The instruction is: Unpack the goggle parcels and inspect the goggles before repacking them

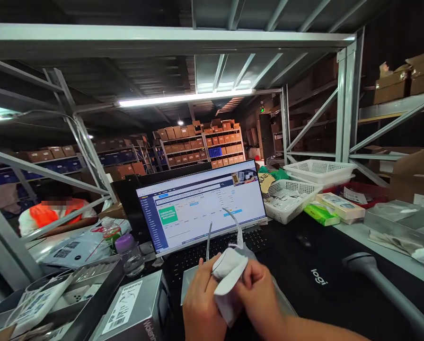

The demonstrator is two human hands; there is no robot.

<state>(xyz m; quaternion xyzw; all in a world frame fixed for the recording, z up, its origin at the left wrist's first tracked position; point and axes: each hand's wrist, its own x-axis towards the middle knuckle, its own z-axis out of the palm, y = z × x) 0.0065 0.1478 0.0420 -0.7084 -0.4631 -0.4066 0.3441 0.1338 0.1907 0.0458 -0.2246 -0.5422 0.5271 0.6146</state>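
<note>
Evidently, white wrapping (229,284) between hands, left hand (202,303) cupping it, right hand (260,292) pinching it.

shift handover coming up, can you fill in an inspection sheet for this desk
surface: black mat with "logi" print, mouse on it
job's things: white folded item, slim pale stems rising beyond it
clutter: grey Wakening box, purple-capped bottle at left; white baskets at right
grips: left grip and right grip both hold the white folded item
cables: one seems to run along the left rack post
surroundings: lit monitor, boxed shelves, person in orange vest
</note>
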